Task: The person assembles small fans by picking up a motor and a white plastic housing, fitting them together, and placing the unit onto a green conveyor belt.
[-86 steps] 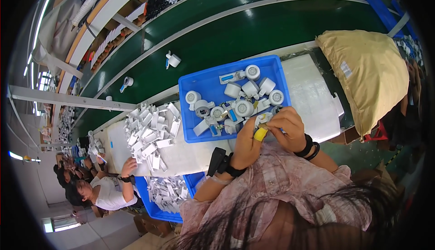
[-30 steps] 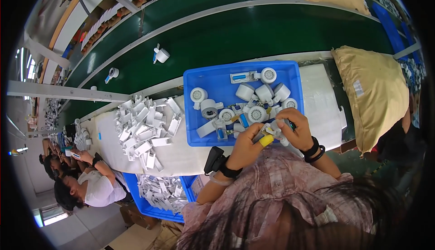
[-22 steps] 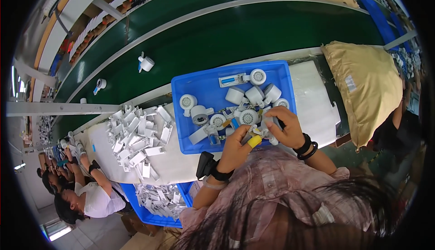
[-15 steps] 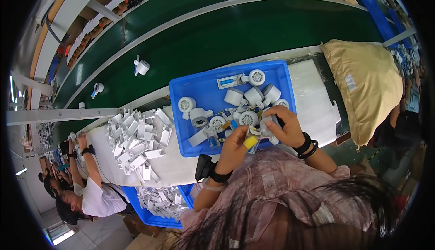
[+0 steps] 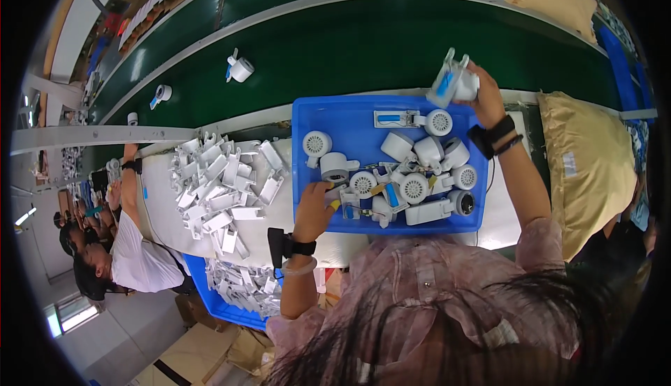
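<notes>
In my right hand point(image 5: 486, 96), raised over the far right of the blue bin and the belt, is a white fan assembly point(image 5: 467, 87). Its round white head lies against my fingers, and a handle part with a blue cell inside points up and left. My left hand point(image 5: 314, 211), with a yellow wrap on the thumb, hangs over the bin's left side. Its fingers and thumb are apart, with nothing visible between them. Inside the blue bin point(image 5: 302, 117) lie several white fan assemblies point(image 5: 414, 188), some with round slotted grilles and blue cells in their handles.
White plastic covers point(image 5: 224, 183) are heaped left of the bin, above another blue bin point(image 5: 210, 291) of white parts. Beyond runs a green conveyor belt point(image 5: 335, 50) carrying fan assemblies point(image 5: 242, 70). A tan sack point(image 5: 590, 169) stands right. A co-worker point(image 5: 143, 256) is at the left.
My hands have separated. The right one has carried a fan assembly up and away toward the belt; the left has moved to the bin's left side. The view has shifted somewhat.
</notes>
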### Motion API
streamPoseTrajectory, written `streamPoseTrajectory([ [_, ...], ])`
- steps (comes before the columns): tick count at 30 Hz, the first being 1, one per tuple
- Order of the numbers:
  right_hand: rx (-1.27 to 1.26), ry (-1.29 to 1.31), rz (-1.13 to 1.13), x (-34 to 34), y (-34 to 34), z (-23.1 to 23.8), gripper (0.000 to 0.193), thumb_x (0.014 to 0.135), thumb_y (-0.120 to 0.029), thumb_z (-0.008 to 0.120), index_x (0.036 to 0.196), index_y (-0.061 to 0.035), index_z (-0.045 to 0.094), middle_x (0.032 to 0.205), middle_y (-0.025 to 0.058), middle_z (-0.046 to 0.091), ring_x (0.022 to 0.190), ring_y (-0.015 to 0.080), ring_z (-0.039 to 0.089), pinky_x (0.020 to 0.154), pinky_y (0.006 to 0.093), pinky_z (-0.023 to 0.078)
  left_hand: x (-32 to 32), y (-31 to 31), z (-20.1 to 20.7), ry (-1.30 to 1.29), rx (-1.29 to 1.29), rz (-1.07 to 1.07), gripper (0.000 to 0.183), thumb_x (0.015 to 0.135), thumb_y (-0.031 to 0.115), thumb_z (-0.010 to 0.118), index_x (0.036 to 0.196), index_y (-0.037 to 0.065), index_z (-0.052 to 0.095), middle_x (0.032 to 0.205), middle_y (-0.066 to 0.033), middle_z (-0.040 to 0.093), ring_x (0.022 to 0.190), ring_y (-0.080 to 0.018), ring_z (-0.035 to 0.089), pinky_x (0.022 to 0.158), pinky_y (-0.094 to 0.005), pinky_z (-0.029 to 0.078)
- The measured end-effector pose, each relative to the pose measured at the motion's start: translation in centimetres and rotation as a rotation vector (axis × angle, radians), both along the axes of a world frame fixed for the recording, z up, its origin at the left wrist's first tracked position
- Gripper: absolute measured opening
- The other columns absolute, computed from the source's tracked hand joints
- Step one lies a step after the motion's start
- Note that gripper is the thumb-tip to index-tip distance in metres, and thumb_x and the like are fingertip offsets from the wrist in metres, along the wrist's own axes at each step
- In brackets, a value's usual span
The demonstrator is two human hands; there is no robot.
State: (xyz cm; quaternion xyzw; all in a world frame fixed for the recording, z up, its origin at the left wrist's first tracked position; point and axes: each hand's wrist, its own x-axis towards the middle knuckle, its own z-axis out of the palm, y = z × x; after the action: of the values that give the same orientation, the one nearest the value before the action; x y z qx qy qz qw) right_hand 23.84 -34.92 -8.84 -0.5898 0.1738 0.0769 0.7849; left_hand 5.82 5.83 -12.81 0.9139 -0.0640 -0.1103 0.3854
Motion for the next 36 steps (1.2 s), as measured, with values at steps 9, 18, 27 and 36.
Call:
streamPoseTrajectory([
  [9, 0.081, 0.136, -0.003, 7.0, -1.7, -5.0, 0.042, 0.094, -0.03, 0.056, 0.127, -0.0046, 0.049, 0.124, 0.0125, 0.053, 0.112, 0.0257, 0.055, 0.093, 0.0407, 0.049, 1.1, -1.0, -0.5, 0.115, 0.204, -0.075, 0.04, 0.072, 0.012, 0.068, 0.109, 0.003, 0.057, 0.102, -0.0186, 0.057, 0.096, -0.0397, 0.054, 0.081, -0.0455, 0.046],
  [18, -0.011, -0.036, 0.196, 0.2, -2.8, 0.6, 0.033, 0.096, -0.023, 0.052, 0.124, -0.0052, 0.053, 0.12, 0.0073, 0.058, 0.1, 0.0162, 0.062, 0.08, 0.0286, 0.051, 1.9, -1.3, 1.4, 0.194, 0.036, -0.067, 0.035, 0.073, 0.015, 0.073, 0.104, 0.0, 0.064, 0.082, -0.0179, 0.065, 0.071, -0.0324, 0.062, 0.064, -0.0369, 0.048],
  [27, -0.005, -0.106, 0.259, -12.8, -0.2, 5.1, 0.025, 0.097, -0.021, 0.053, 0.111, -0.0023, 0.06, 0.098, 0.0057, 0.066, 0.084, 0.0145, 0.065, 0.075, 0.027, 0.052, 0.9, -4.6, 9.9, 0.14, -0.143, 0.195, 0.031, 0.079, 0.016, 0.073, 0.104, 0.001, 0.063, 0.076, -0.0136, 0.064, 0.063, -0.0174, 0.058, 0.059, -0.0301, 0.045],
  [36, 0.174, -0.193, 0.354, -20.3, 9.8, 3.5, 0.04, 0.1, -0.022, 0.047, 0.134, -0.0034, 0.039, 0.122, 0.0082, 0.054, 0.11, 0.0144, 0.052, 0.092, 0.0279, 0.043, -2.7, -18.0, 9.4, -0.462, 0.141, 0.097, 0.052, 0.074, 0.007, 0.068, 0.122, -0.001, 0.05, 0.115, -0.0183, 0.056, 0.098, -0.0371, 0.056, 0.082, -0.0395, 0.047],
])
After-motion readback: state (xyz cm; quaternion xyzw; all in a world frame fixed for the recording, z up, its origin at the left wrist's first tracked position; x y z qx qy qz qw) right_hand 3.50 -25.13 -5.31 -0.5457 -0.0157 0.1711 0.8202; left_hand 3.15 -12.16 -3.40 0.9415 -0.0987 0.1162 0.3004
